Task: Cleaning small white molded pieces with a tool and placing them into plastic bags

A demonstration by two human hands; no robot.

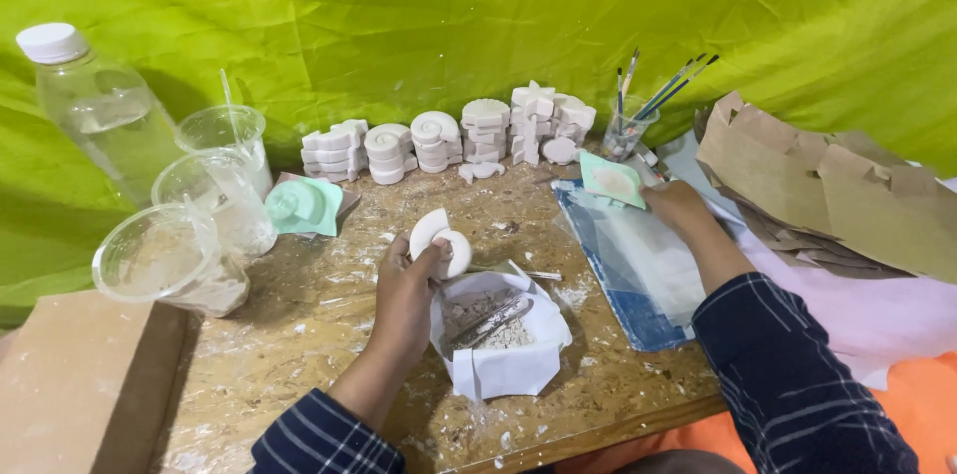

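Head view looks down on a plaster-spattered wooden table (299, 334) backed by a green cloth (478, 5). The left hand (404, 300) is clenched around a white spiral shell cast (442, 243), thumb across its front, lifted just above a folded white paper tray (503, 359). The tray holds pale crumbs and dust and what looks like a couple of thin metal tools (488, 322), though they are hard to make out. The right hand (678, 207) pinches a mint-green mould (612, 179) by its lower corner, over a blue-edged plastic sheet (638, 275); the mould's hollow shows a pale filling.

At the left stand three clear plastic cups (214, 200). The nearest has whitish residue in its bottom, the middle one is clouded white with a stick in it, and the far one has a straw. Behind them is a clear bottle (100, 110) with a white cap, partly filled with clear liquid. A second mint-green shell mould (302, 205) lies beside the cups.

Along the cloth sit stacks of white casts (449, 140), shells and other shapes. A clear jar (626, 130) holds several paintbrushes (663, 90). Torn brown paper (827, 185) lies to the right, and a brown block (80, 384) is cut off at the lower left corner. Both forearms wear dark checked sleeves (788, 374).
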